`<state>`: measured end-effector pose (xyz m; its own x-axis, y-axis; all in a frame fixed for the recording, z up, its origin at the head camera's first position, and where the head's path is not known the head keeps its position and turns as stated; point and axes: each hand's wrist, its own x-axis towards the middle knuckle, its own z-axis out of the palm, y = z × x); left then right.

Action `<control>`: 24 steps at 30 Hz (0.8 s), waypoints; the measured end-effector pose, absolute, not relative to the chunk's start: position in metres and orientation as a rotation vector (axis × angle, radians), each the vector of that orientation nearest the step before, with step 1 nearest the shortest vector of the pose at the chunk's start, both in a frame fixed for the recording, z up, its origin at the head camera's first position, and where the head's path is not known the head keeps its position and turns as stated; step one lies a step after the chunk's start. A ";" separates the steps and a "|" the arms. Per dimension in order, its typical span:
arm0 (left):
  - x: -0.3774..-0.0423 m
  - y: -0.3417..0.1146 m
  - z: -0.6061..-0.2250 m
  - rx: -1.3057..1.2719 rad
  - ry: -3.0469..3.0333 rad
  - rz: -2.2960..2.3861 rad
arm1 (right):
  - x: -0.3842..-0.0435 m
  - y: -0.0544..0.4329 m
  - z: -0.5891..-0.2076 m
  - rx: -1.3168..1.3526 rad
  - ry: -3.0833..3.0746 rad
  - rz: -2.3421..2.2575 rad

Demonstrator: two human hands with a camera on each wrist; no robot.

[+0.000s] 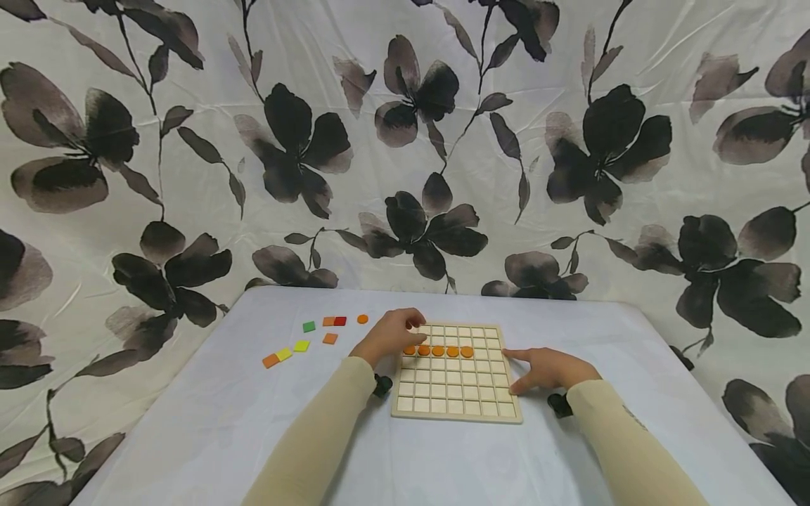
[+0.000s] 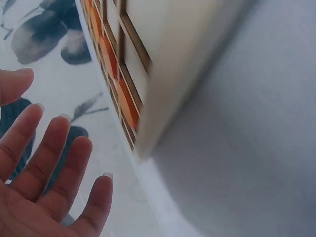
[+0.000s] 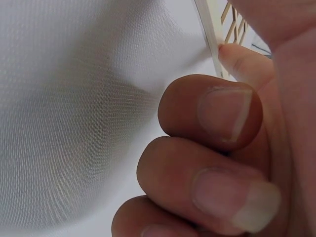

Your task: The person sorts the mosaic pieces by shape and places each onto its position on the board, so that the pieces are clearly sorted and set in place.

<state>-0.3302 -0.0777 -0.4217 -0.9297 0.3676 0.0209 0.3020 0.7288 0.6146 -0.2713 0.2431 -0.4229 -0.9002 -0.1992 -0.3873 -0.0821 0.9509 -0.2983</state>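
A pale wooden grid board (image 1: 457, 416) lies on the table, with a row of several orange discs (image 1: 438, 351) in its upper part. My left hand (image 1: 391, 336) is over the board's upper left edge, close to the leftmost disc. In the left wrist view its fingers (image 2: 64, 163) are spread and hold nothing. On the other side, my right hand (image 1: 550, 369) touches the board's right edge with index finger and thumb. The right wrist view shows that hand's other fingers (image 3: 207, 113) bent beside the white cloth.
Left of the board lie a loose orange disc (image 1: 363, 319), a green square (image 1: 309, 327), a red square (image 1: 340, 321), yellow squares (image 1: 301, 346) and orange squares (image 1: 271, 360). A white cloth (image 1: 209, 422) covers the table. Behind it hangs a flower-patterned curtain (image 1: 506, 176).
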 end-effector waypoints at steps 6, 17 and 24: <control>-0.336 -0.090 -0.425 0.440 2.842 0.998 | -0.269 0.242 -0.420 -0.205 2.679 -0.390; -0.350 -0.109 -0.432 0.405 2.888 0.999 | -0.269 0.243 -0.422 -0.189 2.675 -0.421; -0.356 -0.118 -0.432 0.371 2.944 0.946 | -0.271 0.244 -0.424 -0.191 2.677 -0.433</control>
